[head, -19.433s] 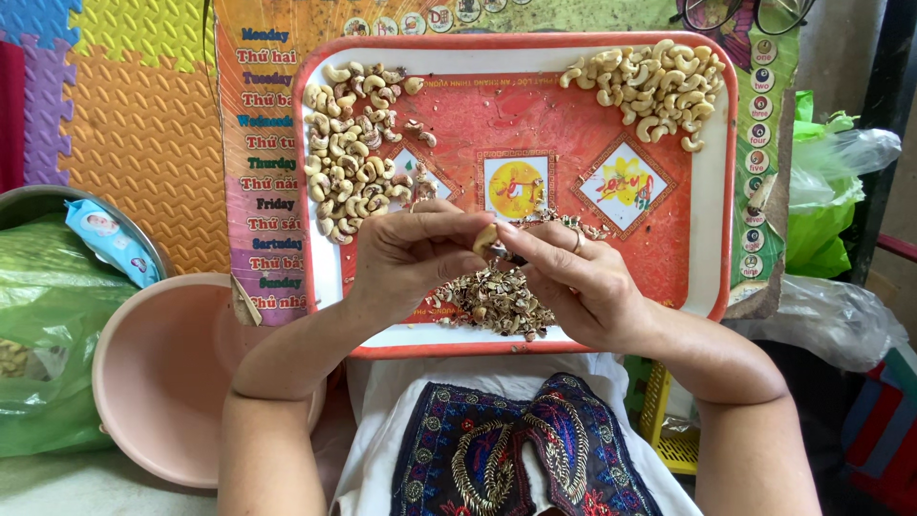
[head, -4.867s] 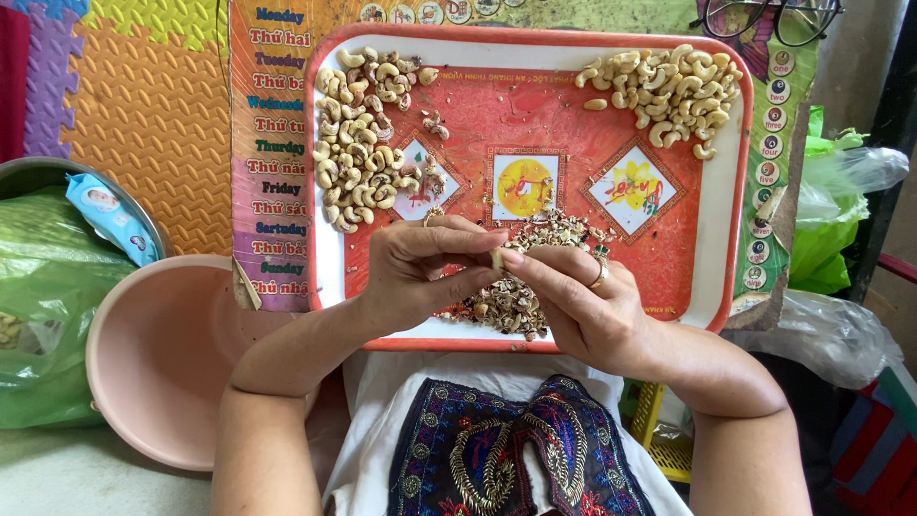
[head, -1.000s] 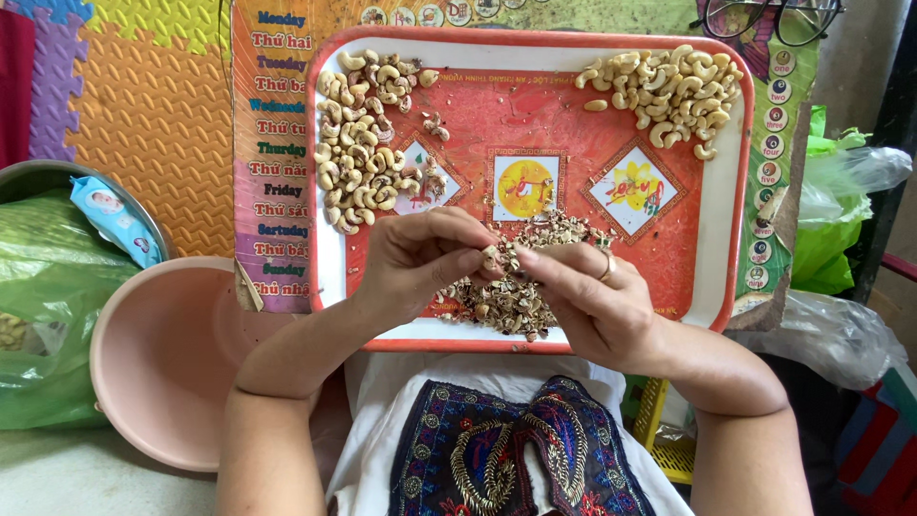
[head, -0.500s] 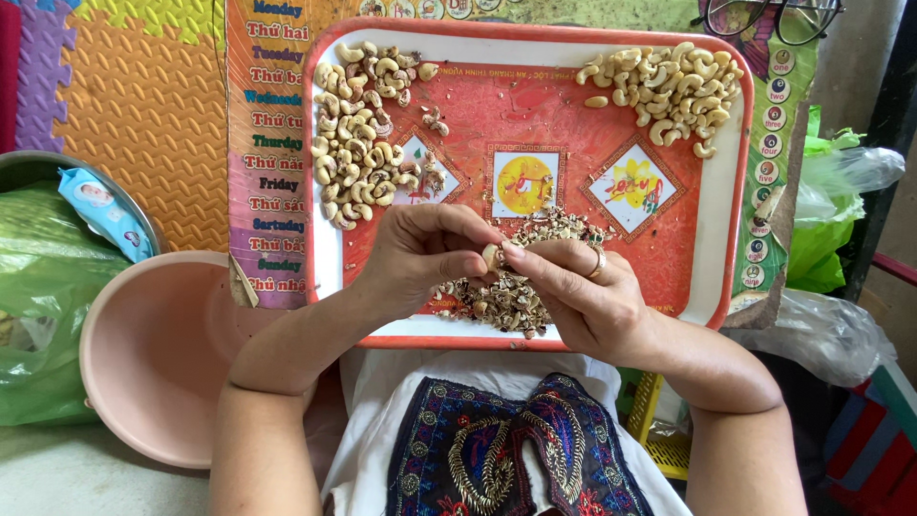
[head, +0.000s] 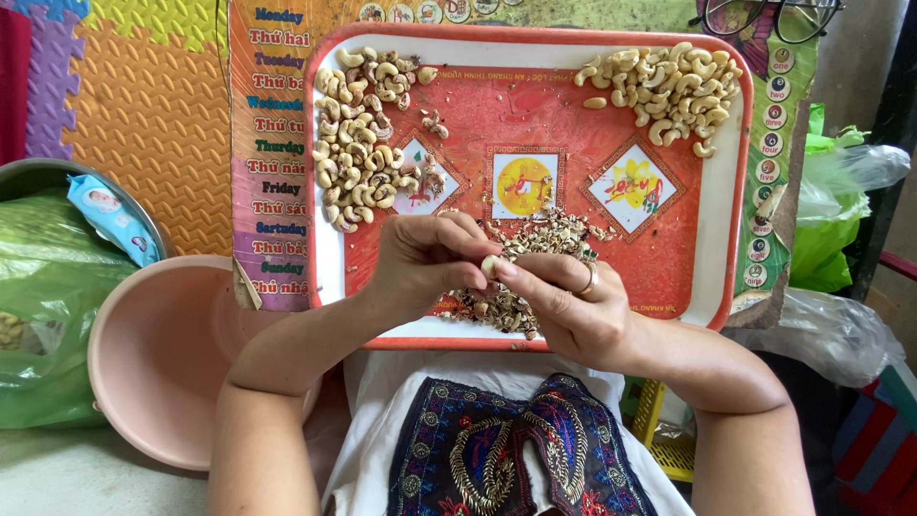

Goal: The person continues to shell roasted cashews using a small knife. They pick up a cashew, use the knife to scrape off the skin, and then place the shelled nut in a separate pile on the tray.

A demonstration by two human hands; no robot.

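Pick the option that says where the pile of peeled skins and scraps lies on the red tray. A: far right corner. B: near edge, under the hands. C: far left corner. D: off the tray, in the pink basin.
B: the brown scrap pile lies at the near middle of the tray, partly under the left hand and right hand; the far corners hold cashews.

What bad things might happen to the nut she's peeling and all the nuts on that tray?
The cashew, pinched only between the left hand and right hand, might slip into the heap of peelings. The red tray lies partly over her lap, so a knee bump may tip the two cashew piles.
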